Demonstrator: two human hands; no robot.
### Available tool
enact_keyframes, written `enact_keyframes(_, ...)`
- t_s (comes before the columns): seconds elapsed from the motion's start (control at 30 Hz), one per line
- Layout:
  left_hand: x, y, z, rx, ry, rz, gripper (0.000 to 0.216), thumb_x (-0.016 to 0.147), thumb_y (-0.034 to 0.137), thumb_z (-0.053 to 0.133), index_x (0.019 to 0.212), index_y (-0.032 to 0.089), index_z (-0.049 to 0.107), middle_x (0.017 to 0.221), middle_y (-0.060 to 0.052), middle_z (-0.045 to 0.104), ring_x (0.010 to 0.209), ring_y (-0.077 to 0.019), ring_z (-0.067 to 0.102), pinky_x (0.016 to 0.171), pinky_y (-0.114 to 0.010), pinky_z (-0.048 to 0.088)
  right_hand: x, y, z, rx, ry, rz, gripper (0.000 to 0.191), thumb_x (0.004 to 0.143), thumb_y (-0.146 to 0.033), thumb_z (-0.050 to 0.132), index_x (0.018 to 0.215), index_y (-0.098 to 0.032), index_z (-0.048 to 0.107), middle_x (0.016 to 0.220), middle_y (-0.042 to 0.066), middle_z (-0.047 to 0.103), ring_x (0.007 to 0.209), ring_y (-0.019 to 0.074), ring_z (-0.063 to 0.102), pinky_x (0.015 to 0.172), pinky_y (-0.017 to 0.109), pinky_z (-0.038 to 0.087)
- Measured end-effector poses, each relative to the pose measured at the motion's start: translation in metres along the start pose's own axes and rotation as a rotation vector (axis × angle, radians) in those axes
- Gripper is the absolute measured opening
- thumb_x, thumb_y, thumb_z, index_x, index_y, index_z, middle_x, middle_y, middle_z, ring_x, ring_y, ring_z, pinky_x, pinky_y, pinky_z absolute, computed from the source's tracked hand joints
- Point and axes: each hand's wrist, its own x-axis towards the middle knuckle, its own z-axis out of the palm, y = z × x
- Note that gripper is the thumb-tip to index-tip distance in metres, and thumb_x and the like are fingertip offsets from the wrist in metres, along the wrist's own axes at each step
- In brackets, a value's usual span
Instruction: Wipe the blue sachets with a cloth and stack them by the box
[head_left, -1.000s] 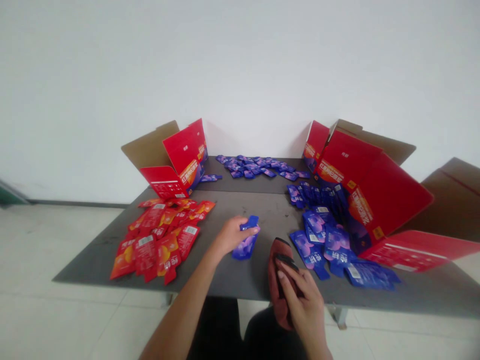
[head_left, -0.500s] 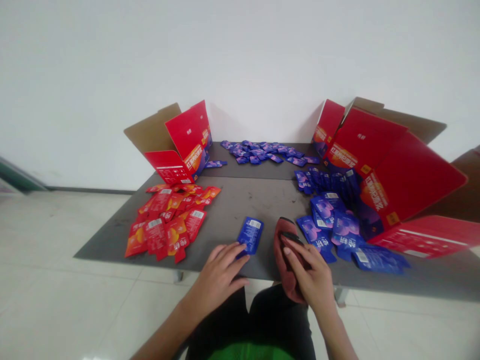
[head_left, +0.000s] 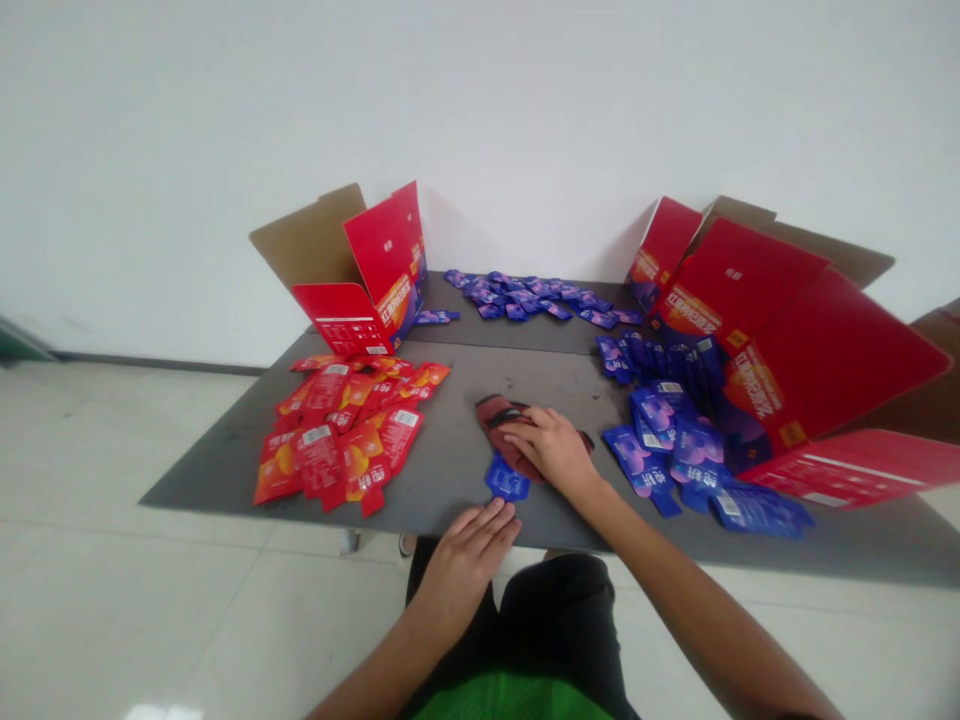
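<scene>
A blue pouch (head_left: pixel 508 479) lies near the table's front edge, its upper part covered by a reddish-brown cloth (head_left: pixel 496 412). My right hand (head_left: pixel 556 452) presses down on the cloth, fingers bent over it. At the near end of the pouch is my left hand (head_left: pixel 478 545), its fingers stretched out flat with the tips at the pouch's edge. Left of my hands is a pile of red and orange pouches (head_left: pixel 360 425). To their right, several blue pouches (head_left: pixel 694 450) are heaped together.
An open red carton (head_left: pixel 341 312) stands at the table's back left. Larger open red cartons (head_left: pixel 832 350) line the right side. More blue pouches (head_left: pixel 532 295) are spread along the back by the white wall. The grey table (head_left: pixel 465 400) ends close to my knees.
My right hand has carried the cloth leftward and forward onto the blue pouch. My left hand has drawn slightly back toward the table's edge, at the pouch's near end.
</scene>
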Motion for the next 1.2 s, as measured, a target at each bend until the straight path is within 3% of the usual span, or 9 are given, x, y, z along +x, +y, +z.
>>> enact_keyframes(0.1,-0.001,0.001,0.003,-0.012,0.03,-0.01,0.04,0.106,0.009,0.04,0.138,0.016,0.061,0.144,-0.009,0.064,0.139,-0.0203,0.056,0.113,-0.041,0.048,0.014,0.009,-0.018,-0.039,0.046,0.075,0.026,0.102,-0.031,0.06,0.121,-0.031,0.078,0.112,0.01,0.072,0.101,0.0238,0.064,0.092,0.037,0.05)
enact_keyframes(0.2,-0.003,0.001,0.008,-0.028,0.051,-0.019,0.041,0.105,0.008,0.04,0.138,0.017,0.062,0.142,-0.009,0.066,0.136,-0.0205,0.058,0.112,-0.041,0.049,-0.003,-0.014,-0.027,0.021,0.104,0.03,0.03,0.104,-0.036,0.055,0.127,-0.034,0.074,0.117,0.008,0.071,0.104,0.0239,0.064,0.093,0.038,0.051)
enact_keyframes(0.37,-0.004,0.002,0.011,-0.083,0.114,-0.043,0.039,0.104,0.007,0.039,0.13,0.016,0.068,0.125,-0.01,0.075,0.12,-0.0213,0.07,0.11,-0.042,0.05,-0.031,-0.035,-0.005,0.112,-0.034,-0.137,0.025,0.102,-0.036,0.06,0.121,-0.036,0.077,0.115,0.004,0.072,0.104,0.021,0.066,0.092,0.034,0.054)
enact_keyframes(0.57,-0.002,0.002,0.01,-0.054,0.112,-0.019,0.041,0.105,0.006,0.037,0.134,0.016,0.065,0.139,-0.009,0.068,0.134,-0.02,0.061,0.11,-0.039,0.05,0.004,0.005,-0.012,0.007,0.102,0.073,0.027,0.102,-0.032,0.058,0.122,-0.03,0.077,0.109,0.009,0.072,0.102,0.0241,0.066,0.093,0.038,0.053)
enact_keyframes(0.73,-0.001,0.003,0.012,-0.072,0.104,-0.052,0.041,0.103,0.006,0.039,0.13,0.017,0.068,0.127,-0.009,0.074,0.122,-0.0201,0.068,0.108,-0.04,0.052,-0.022,-0.032,-0.013,0.081,0.058,-0.091,0.028,0.103,-0.036,0.058,0.124,-0.035,0.075,0.114,0.007,0.072,0.103,0.0222,0.066,0.09,0.036,0.055)
enact_keyframes(0.83,-0.001,0.004,0.013,-0.081,0.134,-0.048,0.039,0.105,0.008,0.038,0.128,0.016,0.069,0.125,-0.008,0.075,0.12,-0.0201,0.069,0.107,-0.039,0.052,-0.026,-0.03,0.001,0.101,0.004,-0.132,0.025,0.101,-0.035,0.061,0.12,-0.037,0.077,0.11,0.005,0.072,0.1,0.0203,0.067,0.089,0.033,0.056)
enact_keyframes(0.93,-0.002,0.005,0.014,-0.056,0.169,-0.037,0.037,0.106,0.011,0.038,0.13,0.016,0.067,0.134,-0.008,0.071,0.129,-0.0192,0.064,0.108,-0.038,0.05,-0.004,-0.001,0.003,0.039,0.073,-0.016,0.024,0.101,-0.035,0.061,0.116,-0.034,0.079,0.105,0.007,0.072,0.097,0.0219,0.066,0.089,0.035,0.055)
enact_keyframes(1.03,0.001,0.004,0.011,-0.077,0.227,-0.039,0.031,0.109,0.02,0.042,0.124,0.018,0.069,0.127,-0.006,0.075,0.122,-0.0191,0.068,0.102,-0.038,0.052,0.01,0.016,-0.013,0.014,0.183,0.072,0.029,0.103,-0.035,0.056,0.122,-0.03,0.077,0.105,0.009,0.07,0.097,0.0232,0.066,0.089,0.037,0.055)
enact_keyframes(1.2,0.021,-0.002,-0.008,-0.167,0.228,-0.091,0.032,0.108,0.043,0.048,0.11,0.021,0.071,0.101,-0.006,0.078,0.096,-0.0222,0.073,0.089,-0.04,0.051,-0.031,-0.009,-0.034,0.299,0.422,0.143,0.029,0.103,-0.034,0.059,0.128,-0.032,0.073,0.115,0.007,0.069,0.107,0.0213,0.066,0.094,0.036,0.055)
